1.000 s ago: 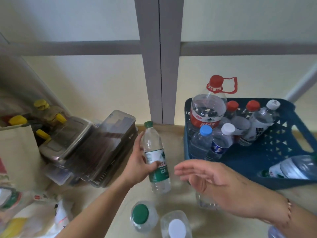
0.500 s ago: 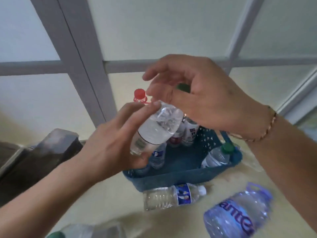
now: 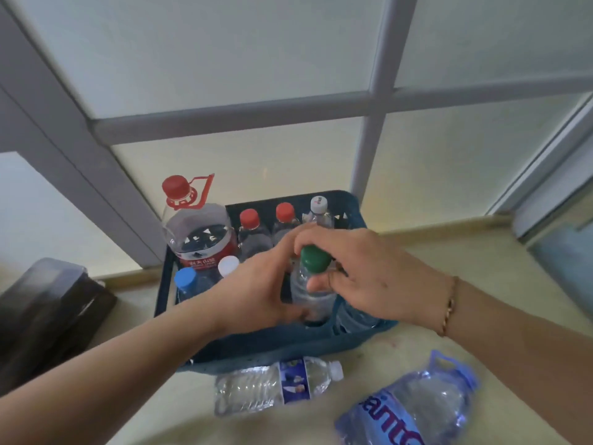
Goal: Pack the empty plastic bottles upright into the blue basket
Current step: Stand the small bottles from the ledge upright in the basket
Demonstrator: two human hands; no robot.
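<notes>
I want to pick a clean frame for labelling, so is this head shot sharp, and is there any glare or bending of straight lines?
Head view: slightly soft, with motion smear on the big blue jug and the dark box; wide-angle lens bows the window frame; frosted panes backlight evenly, no harsh glare; green-capped bottle and both hands stay readable.

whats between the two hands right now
In the head view, the green-capped bottle stands upright between the left hand and the right hand, inside the blue basket. Both hands grip it; nothing else shows between them.
</notes>
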